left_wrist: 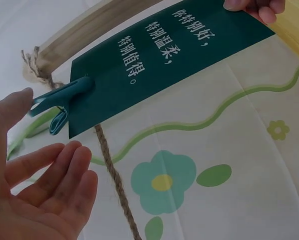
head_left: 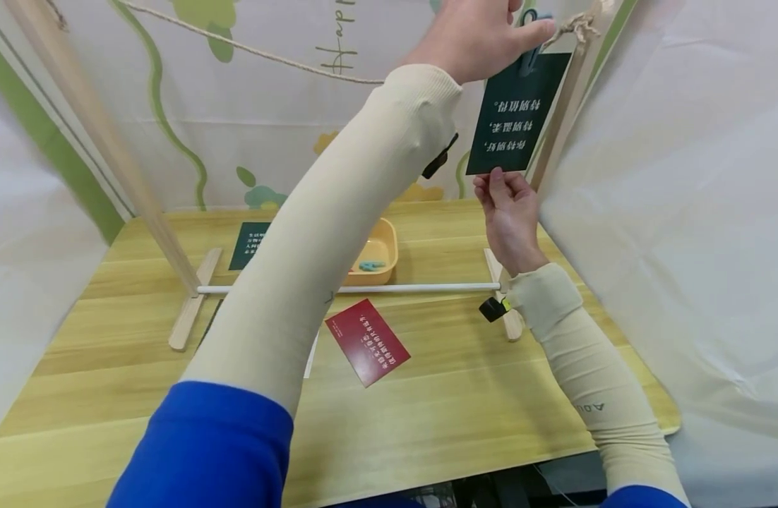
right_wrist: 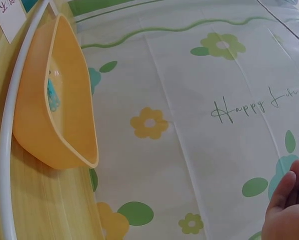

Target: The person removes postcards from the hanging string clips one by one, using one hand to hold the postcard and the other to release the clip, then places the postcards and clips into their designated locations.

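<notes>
A dark green card [head_left: 516, 116] with white characters hangs from the twine rope [left_wrist: 114, 180] beside the right wooden post, with a teal clothespin [left_wrist: 69, 100] on its top edge. My left hand [head_left: 481, 39] is at the clothespin. In the left wrist view its thumb is by the clothespin's handles, and the fingers [left_wrist: 72, 175] are apart from it. My right hand [head_left: 510, 219] pinches the card's lower edge between thumb and fingers. The right wrist view catches only part of that hand [right_wrist: 289, 205] at the edge.
On the wooden table [head_left: 452, 395] lie a red card [head_left: 368, 342] and another green card [head_left: 246, 245]. A yellow basket [right_wrist: 34, 110] holds teal clothespins [right_wrist: 53, 95]. The wooden posts [head_left: 103, 120] are joined low down by a white rod [head_left: 421, 288]. A flowered cloth hangs behind.
</notes>
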Available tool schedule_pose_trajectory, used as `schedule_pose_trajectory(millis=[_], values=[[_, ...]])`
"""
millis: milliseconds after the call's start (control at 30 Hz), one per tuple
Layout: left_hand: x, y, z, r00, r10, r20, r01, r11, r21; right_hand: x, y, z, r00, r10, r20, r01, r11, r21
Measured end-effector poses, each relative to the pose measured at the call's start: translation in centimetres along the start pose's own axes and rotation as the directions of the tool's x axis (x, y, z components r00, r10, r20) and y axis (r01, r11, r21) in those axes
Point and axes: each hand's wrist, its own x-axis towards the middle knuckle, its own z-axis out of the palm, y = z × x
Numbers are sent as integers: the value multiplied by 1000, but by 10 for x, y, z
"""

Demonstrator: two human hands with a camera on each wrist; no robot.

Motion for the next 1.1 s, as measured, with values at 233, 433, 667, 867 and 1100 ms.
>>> schedule_pose_trajectory(millis=[233, 433, 667, 867, 1100], values=[[1, 3, 1, 1000, -5, -6, 5, 998, -56, -1, -1, 1, 1000, 5, 7, -5, 1000, 5], [2, 0, 2, 1000, -15, -11, 14, 996, -93, -2, 0, 2, 999, -4, 37, 4, 1000, -8], [3, -2, 2, 999, -28, -19, 24, 987, -161, -3, -1, 4, 999, -4, 36, 5, 1000, -7], [3, -1, 3, 998, -39, -48, 30, 982, -186, -2, -1, 4, 1000, 1, 10, -1, 1000, -13], [3, 0, 3, 995, -64, -73, 47, 976, -212, -2, 1, 4, 1000, 0, -13, -1, 999, -45]])
